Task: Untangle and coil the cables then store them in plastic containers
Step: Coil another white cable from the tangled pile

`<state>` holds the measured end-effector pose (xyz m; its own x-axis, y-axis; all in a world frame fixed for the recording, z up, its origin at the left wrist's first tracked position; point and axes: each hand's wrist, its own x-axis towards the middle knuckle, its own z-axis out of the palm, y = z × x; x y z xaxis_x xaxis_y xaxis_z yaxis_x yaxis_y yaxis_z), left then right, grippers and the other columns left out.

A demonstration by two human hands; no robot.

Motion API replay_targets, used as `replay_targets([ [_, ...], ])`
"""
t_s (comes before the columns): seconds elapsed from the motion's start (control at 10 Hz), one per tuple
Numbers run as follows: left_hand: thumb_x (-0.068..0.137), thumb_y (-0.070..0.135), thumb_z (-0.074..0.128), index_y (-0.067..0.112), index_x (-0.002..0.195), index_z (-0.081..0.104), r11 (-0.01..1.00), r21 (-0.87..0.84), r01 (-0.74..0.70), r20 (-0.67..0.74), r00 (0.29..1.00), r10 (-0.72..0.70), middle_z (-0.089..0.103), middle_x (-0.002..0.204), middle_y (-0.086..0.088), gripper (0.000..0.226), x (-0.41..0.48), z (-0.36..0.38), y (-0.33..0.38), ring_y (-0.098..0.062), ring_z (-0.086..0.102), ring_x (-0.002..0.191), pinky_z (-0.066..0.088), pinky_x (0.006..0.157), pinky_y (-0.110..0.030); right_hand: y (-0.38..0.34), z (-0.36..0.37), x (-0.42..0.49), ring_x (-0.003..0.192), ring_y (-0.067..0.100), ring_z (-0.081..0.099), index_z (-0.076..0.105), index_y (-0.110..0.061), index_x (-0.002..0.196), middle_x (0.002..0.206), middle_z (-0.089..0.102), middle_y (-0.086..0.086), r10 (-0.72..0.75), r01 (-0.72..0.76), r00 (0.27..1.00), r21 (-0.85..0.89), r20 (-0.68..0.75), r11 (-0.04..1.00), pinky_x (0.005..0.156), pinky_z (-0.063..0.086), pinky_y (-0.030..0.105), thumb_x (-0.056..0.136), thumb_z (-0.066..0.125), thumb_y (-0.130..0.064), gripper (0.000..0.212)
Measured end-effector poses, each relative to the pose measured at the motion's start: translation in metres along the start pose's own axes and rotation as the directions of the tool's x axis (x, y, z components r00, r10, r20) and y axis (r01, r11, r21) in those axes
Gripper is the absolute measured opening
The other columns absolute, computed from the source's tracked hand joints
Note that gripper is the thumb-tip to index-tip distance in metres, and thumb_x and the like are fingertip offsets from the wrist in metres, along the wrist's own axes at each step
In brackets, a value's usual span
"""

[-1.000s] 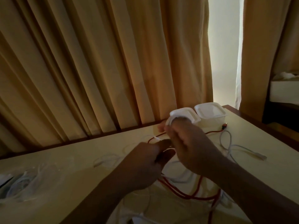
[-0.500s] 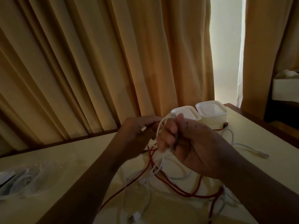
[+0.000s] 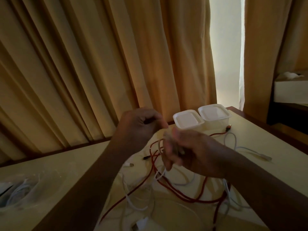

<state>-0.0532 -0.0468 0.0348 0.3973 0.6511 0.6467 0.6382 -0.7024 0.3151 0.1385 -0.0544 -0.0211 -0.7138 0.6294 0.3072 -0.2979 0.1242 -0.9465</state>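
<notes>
White cable (image 3: 159, 175) loops sit clenched in the right grip (image 3: 186, 154), its tail leading up-left to the left grip (image 3: 141, 124), apparently pinching it.

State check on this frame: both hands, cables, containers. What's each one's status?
Left hand: fingers curled, contents blurred.
Right hand: grips loops of the white cable.
White cable: partly looped, tail hanging to the table.
Red cable: loose on the table, tangled with white ones.
Pale cable: lying uncoiled on the table.
Left container: lid on.
Right container: lid on.
</notes>
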Motion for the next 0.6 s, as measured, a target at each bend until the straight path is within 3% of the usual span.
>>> replay_targets([
  [0.1,0.101,0.019,0.061,0.032,0.088,0.074,0.926,-0.261,0.272,0.188,0.956,-0.227,0.071,0.076,0.018,0.024,-0.003,0.030,-0.002,0.000,0.066,0.074,0.056,0.078,-0.032,-0.011,0.005,0.003,0.088,0.024,0.065,0.063,-0.004,0.092,0.081,0.061,0.012,-0.207,0.243,0.970,0.449,-0.128,0.860,0.083,0.055,0.031,0.110,0.025,-0.029,0.049],
  [0.2,0.106,0.032,0.052,0.039,0.114,0.066,0.978,0.079,0.194,0.435,0.876,-0.209,0.065,0.083,0.023,0.017,-0.020,0.046,0.009,0.007,0.061,0.078,0.050,0.075,-0.016,0.000,-0.012,0.002,0.090,-0.006,0.065,0.067,-0.021,0.096,0.090,0.071,-0.014,-0.439,0.146,0.751,-0.523,-0.494,0.840,0.075,0.050,0.009,0.107,0.036,-0.032,0.035],
  [0.3,0.104,0.030,0.053,0.030,0.111,0.071,0.991,0.116,-0.061,0.292,0.956,0.025,0.068,0.088,0.014,0.020,-0.014,0.027,0.012,-0.004,0.064,0.082,0.052,0.071,-0.024,0.008,-0.022,0.002,0.092,0.002,0.065,0.066,-0.023,0.101,0.095,0.069,-0.008,-0.322,-0.164,0.815,-0.724,-0.483,0.670,0.084,0.050,0.010,0.105,0.038,-0.035,0.031],
  [0.4,0.098,0.005,0.061,0.018,0.097,0.078,0.995,-0.100,-0.016,0.116,0.993,0.028,0.070,0.080,0.016,0.022,-0.005,0.013,0.003,-0.004,0.067,0.079,0.049,0.068,-0.013,-0.001,-0.013,0.002,0.081,0.019,0.069,0.069,-0.014,0.092,0.083,0.070,0.008,0.093,-0.202,0.915,-0.247,-0.392,0.948,0.090,0.054,0.035,0.108,0.031,-0.044,0.051],
  [0.5,0.093,-0.006,0.063,0.014,0.093,0.079,0.978,-0.206,-0.042,0.041,0.998,0.052,0.073,0.085,0.015,0.025,-0.013,0.028,-0.002,-0.003,0.069,0.081,0.049,0.071,-0.011,-0.009,-0.018,-0.004,0.074,0.024,0.065,0.067,-0.007,0.092,0.080,0.064,0.014,0.214,-0.242,0.925,-0.053,-0.315,0.969,0.082,0.051,0.038,0.107,0.035,-0.042,0.050],
  [0.6,0.091,-0.005,0.068,0.014,0.104,0.079,0.991,-0.101,-0.084,-0.114,0.991,0.073,0.075,0.104,0.013,0.025,-0.026,0.054,-0.016,-0.007,0.071,0.101,0.057,0.085,-0.025,-0.001,-0.022,-0.004,0.067,0.023,0.060,0.065,-0.001,0.099,0.083,0.056,0.020,0.281,-0.317,0.906,-0.067,-0.318,0.946,0.076,0.049,0.039,0.108,0.039,-0.036,0.045],
])
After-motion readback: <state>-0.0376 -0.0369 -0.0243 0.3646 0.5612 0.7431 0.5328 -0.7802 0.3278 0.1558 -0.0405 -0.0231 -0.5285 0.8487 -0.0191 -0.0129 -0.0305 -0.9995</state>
